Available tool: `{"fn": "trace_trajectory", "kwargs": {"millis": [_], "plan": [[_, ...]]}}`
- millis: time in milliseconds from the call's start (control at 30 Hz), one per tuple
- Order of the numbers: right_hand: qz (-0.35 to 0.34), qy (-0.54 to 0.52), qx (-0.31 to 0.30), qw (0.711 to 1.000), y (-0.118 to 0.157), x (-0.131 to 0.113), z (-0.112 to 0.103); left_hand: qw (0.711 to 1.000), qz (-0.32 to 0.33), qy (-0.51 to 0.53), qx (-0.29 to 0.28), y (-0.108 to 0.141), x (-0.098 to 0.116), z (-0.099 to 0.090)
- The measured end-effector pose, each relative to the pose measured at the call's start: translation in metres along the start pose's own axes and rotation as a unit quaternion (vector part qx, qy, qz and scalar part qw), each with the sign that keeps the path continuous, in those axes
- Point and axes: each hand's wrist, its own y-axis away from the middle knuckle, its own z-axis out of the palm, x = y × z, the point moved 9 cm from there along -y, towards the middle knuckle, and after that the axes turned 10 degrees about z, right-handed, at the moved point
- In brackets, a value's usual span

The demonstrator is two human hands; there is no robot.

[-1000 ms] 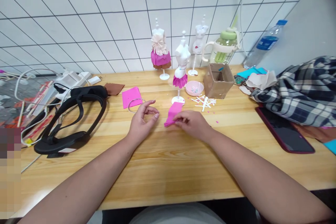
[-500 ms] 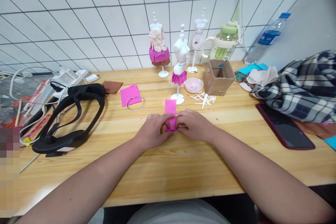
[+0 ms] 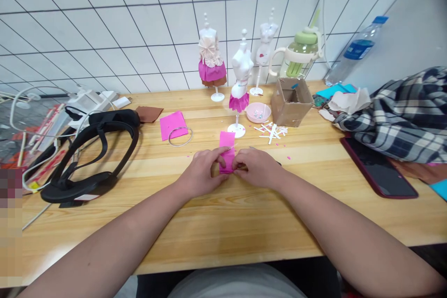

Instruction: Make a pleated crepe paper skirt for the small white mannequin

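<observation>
Pink strip [image 3: 228,156], head view: located on the table [image 3: 223,228], near the middle of its width, closer to the far edge than to the near one, with its long side running roughly away from the near edge. Left hand [image 3: 200,172] curls narrowly, index fingertip on top of the strip, thumb at its near end. Right hand [image 3: 258,167] has its fingertips drawn together, holding the strip's near right corner. Condition: the near end shows crosswise lines that look like folds or layers, while the far end lies flat; work on the strip is therefore judged partly done, with the flat portion outstanding. The number of folds cannot be told behind the fingers. Just beyond stands the front dress form [image 3: 240,65], wearing a short magenta skirt [image 3: 239,102], its upper body white. Toward the far edge, the left rear form [image 3: 209,53] is dressed in cream, magenta and brown; the right rear form [image 3: 263,51] wears no skirt. Pink sheet [image 3: 171,121], left of centre, lies flat, partly under a metal ring [image 3: 178,146], apparently unworked.
</observation>
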Motion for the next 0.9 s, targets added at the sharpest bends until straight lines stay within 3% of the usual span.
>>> {"fn": "trace_trajectory", "kwargs": {"millis": [267, 667, 900], "plan": [[0.048, -0.015, -0.005, 0.999, -0.001, 0.008, 0.001, 0.999, -0.024, -0.033, -0.009, 0.001, 0.001, 0.000], [0.056, -0.003, -0.005, 0.998, -0.001, 0.010, -0.001, 0.999, -0.003, -0.042, -0.019, -0.001, 0.009, -0.002], [0.063, -0.008, -0.003, 0.998, -0.001, 0.010, -0.003, 0.997, -0.025, -0.067, -0.031, -0.005, 0.008, 0.002]]}}
